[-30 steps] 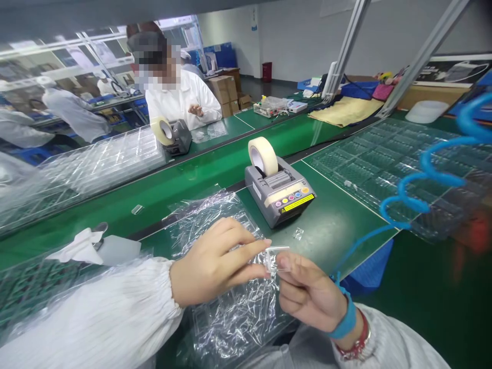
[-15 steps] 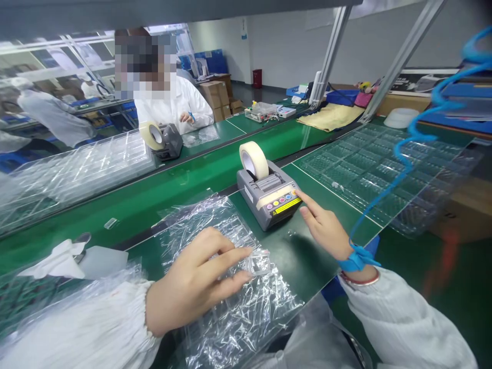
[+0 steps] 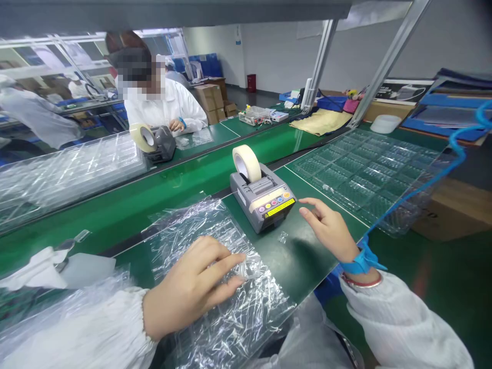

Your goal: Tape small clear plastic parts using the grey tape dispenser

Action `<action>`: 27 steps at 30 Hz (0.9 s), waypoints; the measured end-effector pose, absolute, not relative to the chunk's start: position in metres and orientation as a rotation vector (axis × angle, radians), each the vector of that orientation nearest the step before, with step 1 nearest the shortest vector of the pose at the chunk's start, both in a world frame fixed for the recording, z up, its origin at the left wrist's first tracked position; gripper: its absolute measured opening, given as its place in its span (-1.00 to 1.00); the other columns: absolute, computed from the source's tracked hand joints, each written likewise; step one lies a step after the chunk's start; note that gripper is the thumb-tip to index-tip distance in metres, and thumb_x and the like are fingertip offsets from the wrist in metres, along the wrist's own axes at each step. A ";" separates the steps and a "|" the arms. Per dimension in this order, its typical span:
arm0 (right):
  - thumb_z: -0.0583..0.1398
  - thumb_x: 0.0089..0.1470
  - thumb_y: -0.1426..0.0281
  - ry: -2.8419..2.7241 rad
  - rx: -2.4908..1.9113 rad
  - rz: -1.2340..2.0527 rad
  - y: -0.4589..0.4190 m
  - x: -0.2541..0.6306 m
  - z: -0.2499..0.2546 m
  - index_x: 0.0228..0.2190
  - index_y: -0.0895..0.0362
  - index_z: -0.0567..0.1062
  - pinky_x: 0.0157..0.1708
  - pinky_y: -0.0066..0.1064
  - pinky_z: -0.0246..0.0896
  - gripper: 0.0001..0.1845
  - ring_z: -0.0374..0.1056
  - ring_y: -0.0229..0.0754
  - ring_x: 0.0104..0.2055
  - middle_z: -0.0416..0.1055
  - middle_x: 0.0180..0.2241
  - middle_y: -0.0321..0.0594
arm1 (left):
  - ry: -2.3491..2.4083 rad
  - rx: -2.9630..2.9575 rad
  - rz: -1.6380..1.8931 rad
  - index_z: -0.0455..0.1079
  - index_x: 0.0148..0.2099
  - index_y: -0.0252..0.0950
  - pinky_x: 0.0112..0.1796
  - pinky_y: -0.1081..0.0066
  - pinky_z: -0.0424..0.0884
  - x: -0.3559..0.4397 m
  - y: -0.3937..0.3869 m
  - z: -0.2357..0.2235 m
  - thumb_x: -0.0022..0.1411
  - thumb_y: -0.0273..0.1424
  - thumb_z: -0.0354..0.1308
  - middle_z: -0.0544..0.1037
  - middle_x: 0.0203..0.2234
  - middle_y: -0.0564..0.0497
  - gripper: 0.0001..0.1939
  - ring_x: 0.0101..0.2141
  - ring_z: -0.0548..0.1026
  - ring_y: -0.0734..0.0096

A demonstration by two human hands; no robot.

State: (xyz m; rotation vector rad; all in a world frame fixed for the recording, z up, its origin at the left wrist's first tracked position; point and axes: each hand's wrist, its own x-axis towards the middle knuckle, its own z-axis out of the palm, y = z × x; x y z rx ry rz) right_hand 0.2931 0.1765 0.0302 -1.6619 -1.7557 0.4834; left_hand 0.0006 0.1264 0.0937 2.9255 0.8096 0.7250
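Note:
My left hand (image 3: 196, 282) pinches a small clear plastic piece (image 3: 251, 267) between thumb and fingers, above a sheet of crinkled clear film (image 3: 230, 328). My right hand (image 3: 330, 228) holds nothing; its fingers are apart, just right of the grey tape dispenser (image 3: 265, 197). A roll of cream tape (image 3: 253, 163) stands in the dispenser, and a strip of tape lies across its front above coloured buttons. Near the dispenser's front, a small clear scrap (image 3: 283, 237) rests on the green mat.
Beyond the dispenser runs a green belt (image 3: 192, 174) with a small clear piece (image 3: 82, 236) on it. Clear compartment trays (image 3: 357, 174) lie at right, under a coiled blue cord (image 3: 423, 192). White paper (image 3: 38, 269) lies at left. A co-worker (image 3: 165, 102) sits across, by another tape dispenser (image 3: 163, 143).
My right index finger has come off the dispenser's rightmost button and drawn back. The clear piece on the belt has travelled left. My left hand keeps its pinch; the view has shifted slightly.

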 end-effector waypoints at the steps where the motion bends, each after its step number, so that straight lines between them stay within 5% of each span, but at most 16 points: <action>1: 0.01 0.11 0.11 -1.710 -1.641 0.563 0.177 0.293 0.025 -0.16 0.12 0.48 -0.55 -0.41 0.07 -0.55 0.23 -0.19 -0.58 0.34 -0.65 -0.30 | 0.814 2.930 0.708 0.29 -0.01 -0.39 -0.32 0.32 0.30 0.000 0.126 0.094 0.15 -0.48 0.17 0.37 -0.36 -0.03 -0.66 -0.34 0.29 0.40; 7: 0.13 0.00 0.15 -1.567 -1.360 1.071 0.190 0.282 0.003 -0.28 0.16 0.50 -0.42 -0.39 0.13 -0.63 0.28 -0.19 -0.40 0.43 -0.44 -0.23 | 0.862 2.959 0.715 0.30 -0.03 -0.37 -0.34 0.33 0.31 -0.004 0.124 0.097 0.16 -0.46 0.16 0.38 -0.38 -0.03 -0.69 -0.36 0.31 0.40; 14: 0.19 -0.05 0.18 -1.436 -1.272 1.220 0.196 0.278 -0.001 -0.41 0.18 0.46 -0.61 -0.48 -0.08 -0.70 0.03 -0.38 -0.61 0.27 -0.59 -0.39 | 0.845 2.943 0.725 0.30 -0.04 -0.39 -0.36 0.33 0.31 -0.006 0.123 0.089 0.14 -0.47 0.17 0.38 -0.39 -0.04 -0.68 -0.37 0.31 0.38; 27: 0.24 -0.10 0.18 -1.126 -1.149 1.438 0.154 0.255 0.032 -0.53 0.17 0.36 -0.65 -0.48 -0.32 -0.69 -0.19 -0.42 -0.65 -0.05 -0.72 -0.52 | 0.897 2.925 0.858 0.29 -0.01 -0.35 -0.37 0.33 0.31 -0.007 0.125 0.079 0.15 -0.48 0.17 0.39 -0.42 0.00 -0.67 -0.38 0.30 0.41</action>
